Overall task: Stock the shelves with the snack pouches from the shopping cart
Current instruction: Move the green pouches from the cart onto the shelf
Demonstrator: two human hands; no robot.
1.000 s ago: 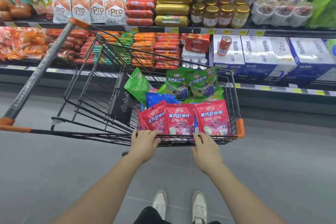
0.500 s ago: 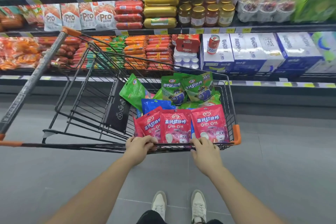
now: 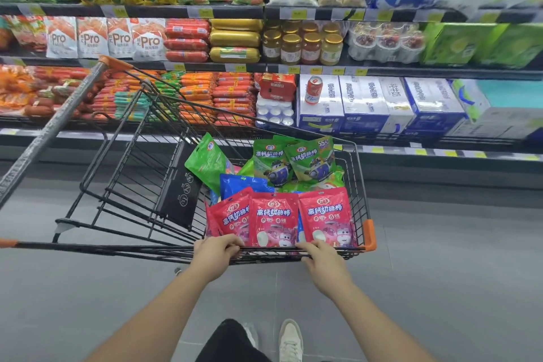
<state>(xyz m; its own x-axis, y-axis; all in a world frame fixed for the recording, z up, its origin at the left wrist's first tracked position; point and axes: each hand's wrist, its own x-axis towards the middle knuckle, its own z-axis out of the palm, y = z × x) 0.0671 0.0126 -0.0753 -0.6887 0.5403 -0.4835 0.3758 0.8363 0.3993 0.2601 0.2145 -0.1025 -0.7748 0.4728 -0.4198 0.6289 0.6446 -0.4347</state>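
A black wire shopping cart [image 3: 123,173] with orange corner caps stands side-on in front of me. Its right end holds snack pouches: three red ones [image 3: 274,219] upright at the near wall, green ones [image 3: 296,160] behind them, and a blue one [image 3: 239,185] between. My left hand [image 3: 216,253] grips the cart's near rim in front of the left red pouch. My right hand [image 3: 321,256] grips the same rim below the right red pouch. The store shelves [image 3: 235,64] face me beyond the cart.
The shelves carry sausage packs [image 3: 199,97], jars [image 3: 302,44], a red can [image 3: 313,89] on white and blue cartons [image 3: 364,103], and green boxes [image 3: 482,44]. The cart's long handle [image 3: 50,129] runs toward the left. Grey floor [image 3: 440,258] lies around me; my shoes [image 3: 289,341] show below.
The view has tilted up and closer to the shelves, showing the top shelf. Both hands stay on the cart's near rim, their fingers now curled further over it.
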